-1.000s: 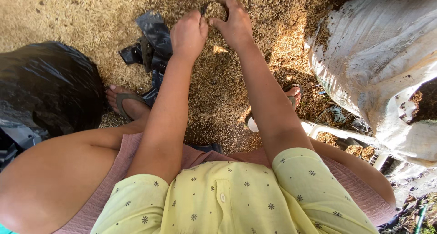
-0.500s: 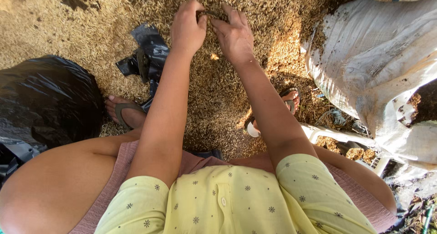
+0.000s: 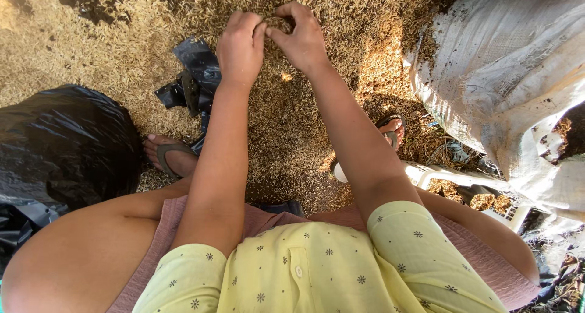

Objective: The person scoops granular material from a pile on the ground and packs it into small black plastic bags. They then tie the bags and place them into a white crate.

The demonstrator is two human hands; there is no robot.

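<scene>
2 hands (image 3: 242,45) (image 3: 298,36) – 2 sandalled feet (image 3: 167,154) (image 3: 390,130) – 1 white sack (image 3: 499,75), 1 black bag (image 3: 61,142).

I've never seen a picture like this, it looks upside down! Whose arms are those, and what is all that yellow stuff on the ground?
The camera sits on a person's head and looks down, so you see their own arms and yellow shirt. The left hand and right hand meet, pinching a bit of the husks, dry grain bits that cover the ground. Both feet wear sandals. A black bag lies on the left, and a white sack on the right.
</scene>
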